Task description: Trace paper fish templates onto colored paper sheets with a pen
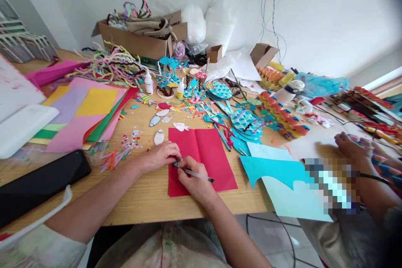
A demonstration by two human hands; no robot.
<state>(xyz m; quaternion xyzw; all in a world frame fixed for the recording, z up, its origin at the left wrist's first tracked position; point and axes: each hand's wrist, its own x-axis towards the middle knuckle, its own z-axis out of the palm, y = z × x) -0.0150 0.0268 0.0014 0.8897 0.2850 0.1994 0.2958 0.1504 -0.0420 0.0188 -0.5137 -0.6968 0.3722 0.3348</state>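
My right hand (195, 178) is closed around a pen (198, 174) with a clear barrel and a dark end, its tip pointing left. My left hand (161, 155) pinches a small grey paper cutout (176, 163), mostly hidden by the fingers, close to the pen's tip. Both hands are over a creased sheet of red paper (211, 150) on the wooden table. Just beyond my left hand lies a white paper fish (159, 137) with a dark outline. Another white fish (181, 126) touches the red sheet's far edge, and a grey-blue fish (155, 121) lies farther off.
Colored paper sheets (91, 102) and a black phone (47, 184) lie left. Paper scraps (125, 146), glue bottles (148, 83) and blue paper crafts (245, 121) spread behind. A turquoise cut sheet (273, 171) lies right, near another person's hand (353, 148). A cardboard box (138, 42) stands behind.
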